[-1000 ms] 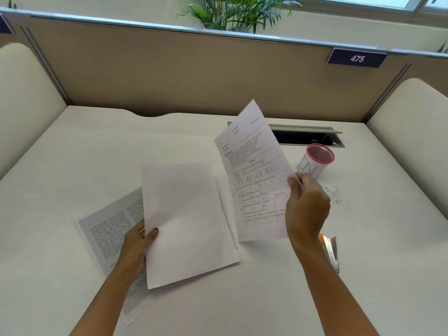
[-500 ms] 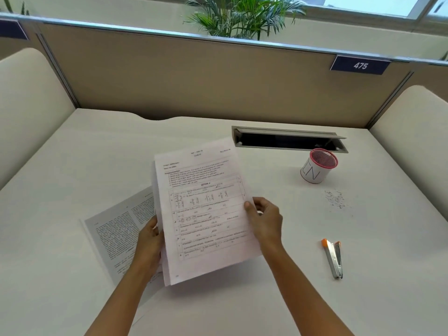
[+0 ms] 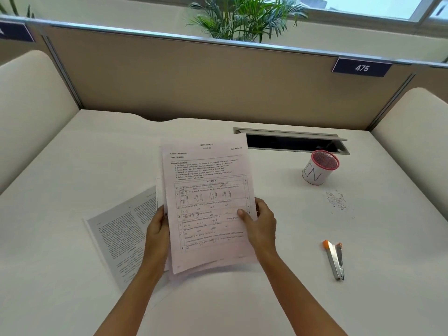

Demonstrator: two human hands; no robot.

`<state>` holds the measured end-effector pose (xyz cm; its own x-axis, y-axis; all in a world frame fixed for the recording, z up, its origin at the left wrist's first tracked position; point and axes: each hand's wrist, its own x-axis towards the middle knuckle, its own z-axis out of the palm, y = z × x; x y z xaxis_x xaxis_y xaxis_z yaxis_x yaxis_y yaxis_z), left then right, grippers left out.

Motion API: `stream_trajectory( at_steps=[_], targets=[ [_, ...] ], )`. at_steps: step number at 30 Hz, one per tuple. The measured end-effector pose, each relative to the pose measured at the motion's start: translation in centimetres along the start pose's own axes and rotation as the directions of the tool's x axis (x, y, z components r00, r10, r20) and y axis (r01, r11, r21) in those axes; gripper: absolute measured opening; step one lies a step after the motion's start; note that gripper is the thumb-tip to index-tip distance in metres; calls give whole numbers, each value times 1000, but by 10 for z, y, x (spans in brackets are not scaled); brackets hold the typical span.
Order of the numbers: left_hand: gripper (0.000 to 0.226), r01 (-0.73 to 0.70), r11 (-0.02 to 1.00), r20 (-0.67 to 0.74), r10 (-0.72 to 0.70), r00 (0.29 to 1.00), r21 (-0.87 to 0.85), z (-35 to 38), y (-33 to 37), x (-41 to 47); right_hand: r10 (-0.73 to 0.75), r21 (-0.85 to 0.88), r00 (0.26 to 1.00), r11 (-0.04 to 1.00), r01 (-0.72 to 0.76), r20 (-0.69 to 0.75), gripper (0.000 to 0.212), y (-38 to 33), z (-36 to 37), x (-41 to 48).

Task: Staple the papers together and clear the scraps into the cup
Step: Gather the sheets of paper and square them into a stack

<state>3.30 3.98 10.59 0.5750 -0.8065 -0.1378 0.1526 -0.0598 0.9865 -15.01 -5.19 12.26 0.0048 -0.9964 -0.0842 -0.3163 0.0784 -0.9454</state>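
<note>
Head view took in a white desk [image 3: 72, 190] closed at the back by a tan partition [image 3: 194, 78] with a metal top rail and a dark number plate [image 3: 361, 67] reading 475. Cream padded side panels [image 3: 29, 105] stood at either end. A palm plant [image 3: 242, 18] and a window [image 3: 363, 6] showed beyond the rail. An open cable hatch [image 3: 291, 140] was set into the desk near the back. Above the desk's middle, the papers [image 3: 208, 204] were held as a loose stack, printed side up. The left hand [image 3: 157, 235] gripped the stack's left edge, and the right hand [image 3: 260, 226] pinched its right edge, thumb on the top page and fingers behind. A separate printed sheet [image 3: 123, 231] lay flat under the stack's left side. To the right, the pink-rimmed cup [image 3: 320, 167] stood upright just in front of the hatch. The scraps [image 3: 338, 201] lay scattered on the desk near it, and the orange-tipped stapler [image 3: 335, 259] lay nearer the person.
</note>
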Motion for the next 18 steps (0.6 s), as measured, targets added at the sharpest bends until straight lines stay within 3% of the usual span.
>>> stream_trajectory(
  at_steps=[5, 9, 15, 18],
  targets=[
    [21, -190, 981, -49, 192, 980, 51, 15, 18, 2, -222, 155, 971, 960, 233, -85, 13, -11, 4, -9],
    [18, -343, 911, -39, 361, 932, 231, 27, 35, 2, -308, 210, 939, 918, 335, -153, 21, -22, 5, -12],
    [11, -428, 850, -73, 470, 880, 307, 28, 29, 5, -274, 229, 942, 921, 315, -193, 34, -13, 4, -12],
    [9, -399, 850, -89, 453, 887, 345, 26, 19, 5, -248, 220, 958, 936, 275, -143, 24, 2, 9, -14]
  ],
)
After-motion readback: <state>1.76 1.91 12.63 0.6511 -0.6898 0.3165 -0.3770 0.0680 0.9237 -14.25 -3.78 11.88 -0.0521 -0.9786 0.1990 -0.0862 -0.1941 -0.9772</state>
